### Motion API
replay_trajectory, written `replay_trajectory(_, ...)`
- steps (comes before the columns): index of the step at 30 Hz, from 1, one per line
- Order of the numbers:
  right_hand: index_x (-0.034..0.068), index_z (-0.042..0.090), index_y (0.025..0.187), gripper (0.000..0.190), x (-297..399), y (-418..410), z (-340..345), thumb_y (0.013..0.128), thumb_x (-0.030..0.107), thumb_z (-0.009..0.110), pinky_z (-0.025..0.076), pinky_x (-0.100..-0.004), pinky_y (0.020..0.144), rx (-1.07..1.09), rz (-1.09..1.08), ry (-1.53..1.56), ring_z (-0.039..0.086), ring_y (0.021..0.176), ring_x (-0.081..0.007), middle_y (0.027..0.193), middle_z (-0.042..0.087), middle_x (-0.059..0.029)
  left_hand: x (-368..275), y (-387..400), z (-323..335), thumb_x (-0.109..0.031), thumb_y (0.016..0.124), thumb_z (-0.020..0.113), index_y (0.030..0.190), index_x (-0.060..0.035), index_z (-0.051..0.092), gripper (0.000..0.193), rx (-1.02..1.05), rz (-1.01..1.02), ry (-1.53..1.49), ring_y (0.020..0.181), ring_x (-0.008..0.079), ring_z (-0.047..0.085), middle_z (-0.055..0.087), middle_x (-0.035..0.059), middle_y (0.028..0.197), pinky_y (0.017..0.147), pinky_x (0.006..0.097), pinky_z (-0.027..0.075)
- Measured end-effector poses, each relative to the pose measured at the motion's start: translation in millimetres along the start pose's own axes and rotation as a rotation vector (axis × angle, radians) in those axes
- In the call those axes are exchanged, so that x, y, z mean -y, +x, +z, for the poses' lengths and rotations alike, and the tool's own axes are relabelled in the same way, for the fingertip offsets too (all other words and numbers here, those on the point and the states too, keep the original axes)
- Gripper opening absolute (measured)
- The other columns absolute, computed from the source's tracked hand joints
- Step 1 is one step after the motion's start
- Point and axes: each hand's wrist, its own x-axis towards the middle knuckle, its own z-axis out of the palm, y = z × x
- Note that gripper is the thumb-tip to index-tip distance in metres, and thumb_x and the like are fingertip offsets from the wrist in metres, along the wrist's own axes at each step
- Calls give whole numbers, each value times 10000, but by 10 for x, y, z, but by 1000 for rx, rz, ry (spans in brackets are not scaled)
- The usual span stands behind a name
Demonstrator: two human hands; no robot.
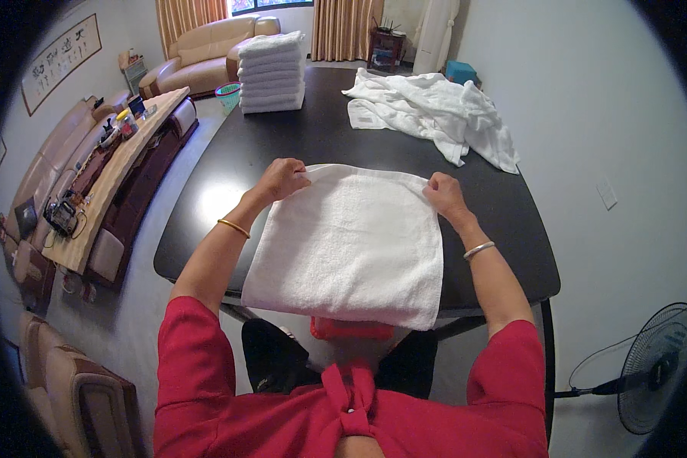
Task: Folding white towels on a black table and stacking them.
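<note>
A white terry towel (352, 240) lies spread over the near part of a black table (217, 166), its near edge hanging past the table's front. My left hand (283, 179) grips the towel's far left corner, with the fingers curled over the hem. At the far right corner, my right hand (445, 193) pinches the cloth between thumb and fingers. A neat stack of folded white towels (272, 74) stands at the table's far left. Loose, rumpled white towels (429, 106) are heaped at the far right.
Below the table's front edge shows part of a red plastic object (352, 329). A floor fan (658, 369) stands at the right by the wall. Left of the table are a long wooden coffee table (126, 154) and leather sofas (206, 48). A green basket (228, 96) sits behind the table's left edge.
</note>
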Motion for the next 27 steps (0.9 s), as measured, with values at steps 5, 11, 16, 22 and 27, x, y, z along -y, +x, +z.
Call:
replay_trajectory(5, 0, 613, 745, 173, -200, 98, 242, 712, 169, 633, 490, -384, 703, -34, 34, 53, 631, 773, -316, 791, 640, -190, -10, -4, 33, -202, 790, 681, 842, 22, 661, 230, -76, 11, -11, 691, 231, 618, 633, 141, 762, 634, 357, 483)
replay_trajectory(11, -21, 648, 717, 214, -97, 77, 54, 722, 193, 655, 496, -341, 583, 82, 122, 197, 611, 591, -221, 654, 629, -124, 72, -107, -91, -191, 817, 671, 825, 17, 670, 208, -70, -101, -104, 620, 136, 559, 607, 63, 698, 574, 309, 453)
replay_trajectory(16, 27, 640, 638, 173, 49, -138, -396, 713, 182, 653, 439, -261, 470, 288, 207, 517, 532, 509, -88, 574, 564, -5, 218, -222, -331, -177, 808, 698, 815, 13, 686, 190, -155, -158, -261, 627, 81, 533, 620, 36, 662, 558, 275, 449)
replay_trajectory(22, 40, 627, 628, 173, 457, -481, -1095, 700, 187, 684, 372, -222, 479, 305, -15, 302, 453, 532, -46, 570, 516, 49, -180, -442, -839, -205, 812, 701, 842, -3, 686, 205, -222, 13, -187, 638, 72, 530, 622, 27, 683, 585, 276, 463)
replay_trajectory(27, 83, 591, 655, 145, 939, -756, -1851, 712, 126, 717, 388, -206, 545, 125, -117, 467, 462, 598, -28, 632, 516, 75, -596, -563, -1696, -249, 847, 669, 851, -25, 675, 224, -301, 96, 21, 695, 60, 537, 646, 7, 731, 644, 276, 491)
